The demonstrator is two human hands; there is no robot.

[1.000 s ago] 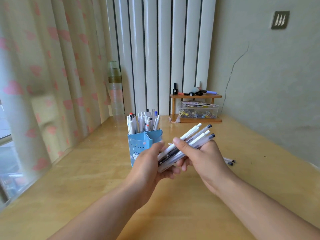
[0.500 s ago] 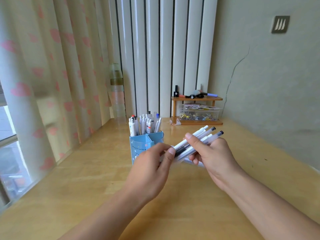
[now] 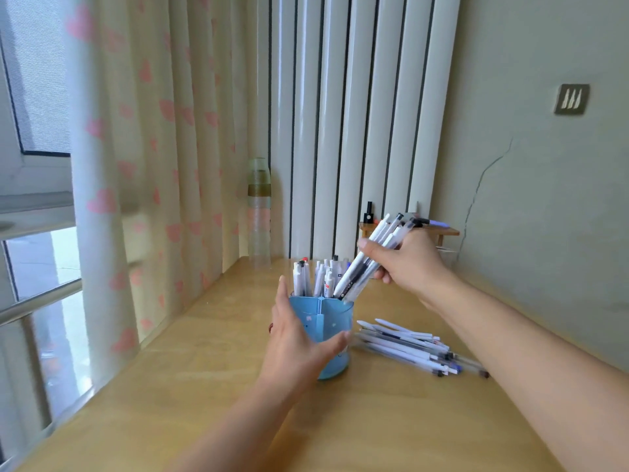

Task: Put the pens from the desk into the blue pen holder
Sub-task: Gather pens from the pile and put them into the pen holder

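Note:
The blue pen holder (image 3: 332,321) stands on the wooden desk (image 3: 374,420), divided into compartments, with several white pens upright in its back part. My left hand (image 3: 296,342) wraps around the holder's near left side, fingers spread against its wall. My right hand (image 3: 408,260) grips a bundle of pens (image 3: 367,260), white and clear with dark tips, tilted so their lower ends dip into the holder's right compartment. A pile of loose pens (image 3: 415,345) lies on the desk right of the holder.
A small wooden shelf (image 3: 442,231) with a black bottle and markers stands at the back by the wall. A stack of clear cups (image 3: 258,212) rises near the curtain at the back left. A window and curtain run along the desk's left edge.
My left hand let go of the pen bundle and moved to the holder. My right hand carried the bundle up and left until its lower ends entered the holder. The view tilted up.

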